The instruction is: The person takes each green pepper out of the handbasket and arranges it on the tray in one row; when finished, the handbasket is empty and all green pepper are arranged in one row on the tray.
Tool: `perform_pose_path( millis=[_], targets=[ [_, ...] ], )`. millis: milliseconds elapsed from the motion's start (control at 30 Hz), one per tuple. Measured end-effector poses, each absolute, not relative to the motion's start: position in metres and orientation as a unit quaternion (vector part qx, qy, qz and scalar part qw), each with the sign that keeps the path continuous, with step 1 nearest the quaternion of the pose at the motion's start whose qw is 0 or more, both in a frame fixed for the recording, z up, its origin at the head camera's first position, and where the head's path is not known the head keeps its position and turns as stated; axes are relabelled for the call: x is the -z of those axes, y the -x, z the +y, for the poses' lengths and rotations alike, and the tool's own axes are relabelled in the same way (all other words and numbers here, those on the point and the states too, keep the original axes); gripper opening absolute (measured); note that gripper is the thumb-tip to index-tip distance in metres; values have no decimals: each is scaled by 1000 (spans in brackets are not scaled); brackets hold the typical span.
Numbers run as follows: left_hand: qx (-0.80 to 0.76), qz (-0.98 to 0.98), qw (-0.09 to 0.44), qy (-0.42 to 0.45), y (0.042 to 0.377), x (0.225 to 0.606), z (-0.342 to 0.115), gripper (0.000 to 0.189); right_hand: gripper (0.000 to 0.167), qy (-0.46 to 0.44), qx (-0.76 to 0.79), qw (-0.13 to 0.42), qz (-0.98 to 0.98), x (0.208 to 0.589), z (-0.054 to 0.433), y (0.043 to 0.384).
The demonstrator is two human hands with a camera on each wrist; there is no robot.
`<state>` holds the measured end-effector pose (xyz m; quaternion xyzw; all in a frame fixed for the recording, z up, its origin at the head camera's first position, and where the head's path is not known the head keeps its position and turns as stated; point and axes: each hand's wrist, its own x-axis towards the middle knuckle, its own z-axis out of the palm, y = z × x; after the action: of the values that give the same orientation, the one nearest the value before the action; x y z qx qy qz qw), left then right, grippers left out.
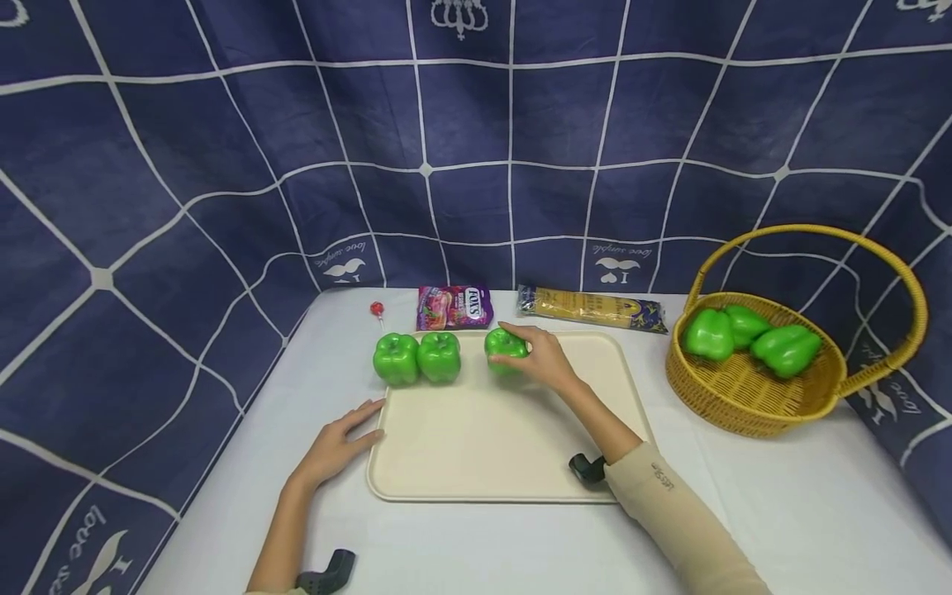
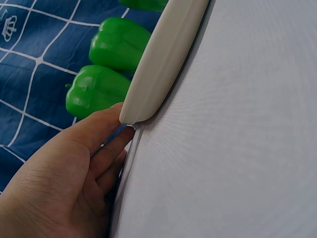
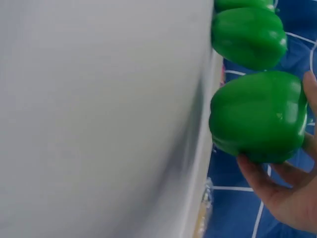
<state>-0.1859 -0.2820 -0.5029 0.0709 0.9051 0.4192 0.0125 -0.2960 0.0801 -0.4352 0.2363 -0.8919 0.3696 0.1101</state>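
Observation:
My right hand (image 1: 549,360) grips a green bell pepper (image 3: 260,116) between thumb and fingers. In the head view that pepper overlaps the far part of the cream tray (image 1: 491,446). To its left, one green bell pepper (image 1: 440,357) stands near the tray's far left corner, and another bell pepper (image 1: 396,359) sits beside it at the corner. My left hand (image 1: 336,446) lies at the tray's left edge, fingers extended. In the left wrist view, its fingertips are right at the tray's rim (image 2: 158,69).
On the right stands a yellow wicker basket (image 1: 744,420) with a tall handle, holding green peppers (image 1: 711,334). Behind the tray lie a red lollipop (image 1: 377,308), a purple Fox's candy bag (image 1: 455,307) and a long yellow-and-blue packet (image 1: 591,309). A blue checked curtain (image 1: 468,198) hangs behind.

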Motion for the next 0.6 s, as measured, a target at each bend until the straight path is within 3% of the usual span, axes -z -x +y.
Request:
perform_pose_path(
  millis=[367,600],
  targets=[
    [-413,908,15,-73,185,503,-280,57,88,-217,-321,24,-922,438,80,293],
    [-413,907,13,-74,186,503,-283,57,88,-238,-323,18,-916,437,69,296]
  ],
)
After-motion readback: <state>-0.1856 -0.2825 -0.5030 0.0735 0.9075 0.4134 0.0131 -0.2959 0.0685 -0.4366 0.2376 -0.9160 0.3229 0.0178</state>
